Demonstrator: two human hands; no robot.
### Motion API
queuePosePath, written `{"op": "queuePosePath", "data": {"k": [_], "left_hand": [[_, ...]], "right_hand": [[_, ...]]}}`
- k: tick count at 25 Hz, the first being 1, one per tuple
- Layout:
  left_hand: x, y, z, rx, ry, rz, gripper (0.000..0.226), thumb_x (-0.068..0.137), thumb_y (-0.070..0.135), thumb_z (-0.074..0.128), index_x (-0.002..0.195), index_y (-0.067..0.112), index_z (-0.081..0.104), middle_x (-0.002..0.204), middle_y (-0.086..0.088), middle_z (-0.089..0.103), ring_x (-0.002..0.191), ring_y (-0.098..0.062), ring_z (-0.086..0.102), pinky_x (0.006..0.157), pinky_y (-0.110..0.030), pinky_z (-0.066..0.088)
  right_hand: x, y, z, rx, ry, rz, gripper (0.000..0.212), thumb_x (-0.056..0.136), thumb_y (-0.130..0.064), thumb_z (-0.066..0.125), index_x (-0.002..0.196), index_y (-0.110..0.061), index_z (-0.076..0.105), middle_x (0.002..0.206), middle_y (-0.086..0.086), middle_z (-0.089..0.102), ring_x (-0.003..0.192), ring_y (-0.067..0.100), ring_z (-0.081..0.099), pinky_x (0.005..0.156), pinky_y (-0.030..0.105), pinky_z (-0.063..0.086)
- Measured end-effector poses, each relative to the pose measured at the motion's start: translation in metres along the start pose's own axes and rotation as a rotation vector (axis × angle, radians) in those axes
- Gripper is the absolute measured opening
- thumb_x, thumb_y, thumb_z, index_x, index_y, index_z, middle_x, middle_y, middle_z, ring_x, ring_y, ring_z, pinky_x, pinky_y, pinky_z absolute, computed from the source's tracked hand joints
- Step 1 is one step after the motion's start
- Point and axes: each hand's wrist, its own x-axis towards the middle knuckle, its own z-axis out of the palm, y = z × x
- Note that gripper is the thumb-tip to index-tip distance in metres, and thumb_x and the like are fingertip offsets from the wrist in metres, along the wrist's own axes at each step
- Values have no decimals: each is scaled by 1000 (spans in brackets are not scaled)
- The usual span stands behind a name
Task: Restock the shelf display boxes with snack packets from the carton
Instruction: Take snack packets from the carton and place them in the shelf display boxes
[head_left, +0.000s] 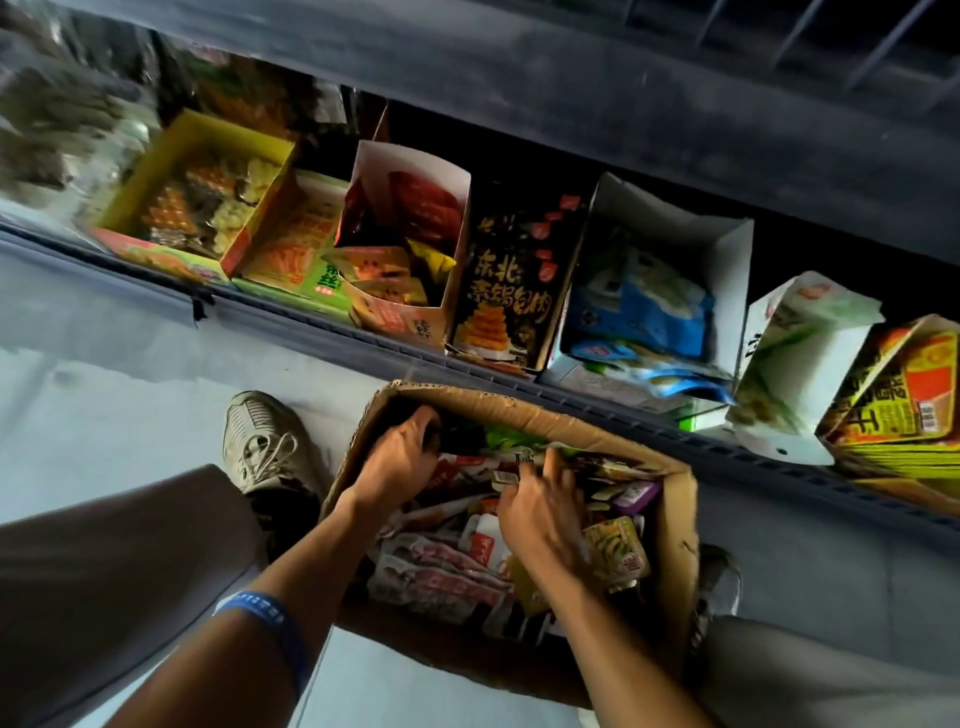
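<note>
Bare forearms, no sleeves here. A blue wristband (270, 631) with pale lettering sits well up from the left hand (400, 460). Grey-brown trousers (104, 571), worn beige lace-up sneakers (265, 441) left of that hand.

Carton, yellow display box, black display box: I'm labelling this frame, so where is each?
carton (675, 525): head view, right wall.
yellow display box (260, 208): head view, right wall.
black display box (506, 280): head view, printed front.
</note>
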Motion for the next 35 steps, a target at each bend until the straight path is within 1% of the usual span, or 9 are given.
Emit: {"op": "queuePosePath", "data": {"k": [6,10,14,20,22,24,28,31,35], "left_hand": [[8,-5,2,-60,-98,15,30,101,20,49,125,25,66,125,1,66,118,-18,59,96,-24,41],[10,-6,3,-94,-87,14,26,97,16,55,118,21,69,115,-2,69,107,-18,62,94,-32,50],[10,-2,1,-124,-150,-7,28,94,12,60,119,20,67,110,3,66,97,-10,61,77,-13,46],[25,9,6,-123,-155,-182,40,96,13,48,135,17,55,133,-9,58,122,-27,54,108,-39,42],[29,21,13,-62,-189,-222,40,94,13,51,133,15,55,134,-11,58,120,-27,55,106,-38,44],[26,32,21,106,-189,-187,43,93,33,58,131,15,56,130,-11,60,116,-30,58,100,-43,49],[18,48,43,413,-177,-154,85,78,81,51,130,13,56,133,-11,57,124,-37,50,104,-53,38],[25,62,53,489,-94,-167,78,86,78,39,118,10,61,125,-12,62,120,-35,50,100,-49,36],[22,69,75,528,-74,-37,48,92,57,53,114,15,63,116,-7,68,112,-29,59,94,-40,44]], "right_hand": [[0,12,-8,195,218,-32,47,98,-13,49,145,-11,46,149,8,48,131,22,53,103,31,46],[14,11,-19,80,-4,-109,52,98,-14,43,150,-14,36,153,4,41,130,25,49,101,35,48],[9,5,-23,-63,-91,-59,39,96,-14,42,133,-9,50,150,10,35,125,30,45,100,42,42],[-2,10,-23,-121,-63,-14,27,96,-22,43,105,-14,67,119,6,63,116,27,47,97,43,36],[-8,12,-21,-146,-60,-14,28,97,-26,43,102,-15,68,113,3,68,116,26,47,95,42,36],[-11,14,-17,-177,-50,-25,30,98,-30,42,110,-15,65,116,3,68,118,26,45,95,42,35],[-17,13,-11,-145,-10,3,33,99,-30,41,119,-16,62,127,3,60,119,27,41,95,43,32],[-20,13,-10,-209,17,-21,32,98,-32,43,108,-17,69,128,6,54,119,27,40,98,44,31],[-22,15,-10,-258,2,-82,31,93,-36,53,115,-19,67,138,10,48,130,31,34,105,50,26]]}}
